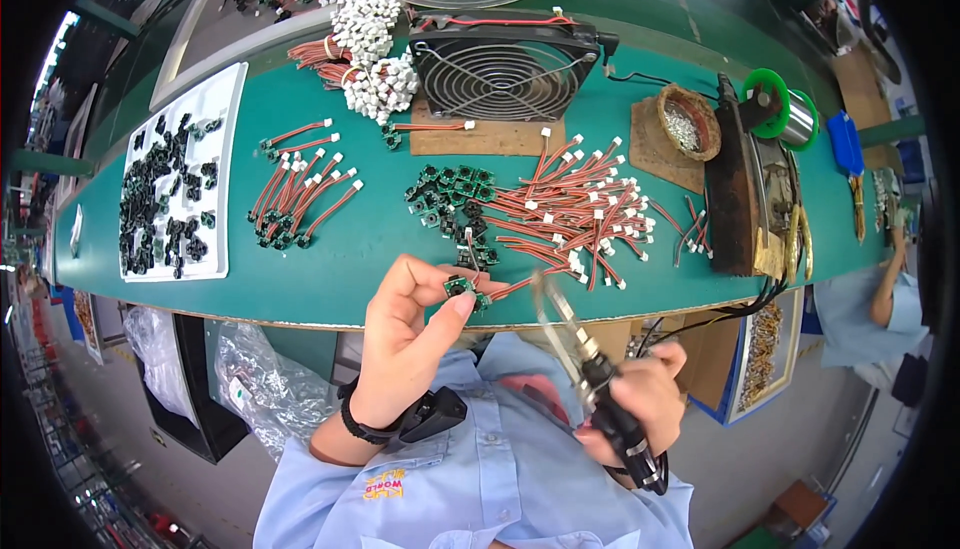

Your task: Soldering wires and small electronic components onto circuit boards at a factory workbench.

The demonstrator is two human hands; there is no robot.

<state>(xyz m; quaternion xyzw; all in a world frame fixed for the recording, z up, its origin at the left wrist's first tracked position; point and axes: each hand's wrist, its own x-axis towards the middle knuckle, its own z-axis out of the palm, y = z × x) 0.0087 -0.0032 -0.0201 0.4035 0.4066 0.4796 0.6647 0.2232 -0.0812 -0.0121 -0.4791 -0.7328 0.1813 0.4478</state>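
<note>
My left hand (pixel 405 334) pinches a small green circuit board (pixel 456 286) with a black round part between thumb and fingers, just over the table's near edge. Red and brown wires run from about the board toward the right. My right hand (pixel 648 401) is wrapped round the black handle of a soldering iron (pixel 622 431). Its metal front end is blurred and points up toward the wires, to the right of the board. Just beyond my left hand lie several similar green boards (pixel 445 189) and a spread of wired boards with white connectors (pixel 585 204).
A white tray (pixel 232 134) of black parts stands left, beside a small group of wired boards (pixel 290 209). At the back are a black fan (pixel 505 69) and bundled white connectors (pixel 375 64). Right are a round bowl (pixel 703 107), a green solder spool (pixel 765 89) and a dark metal stand (pixel 733 199).
</note>
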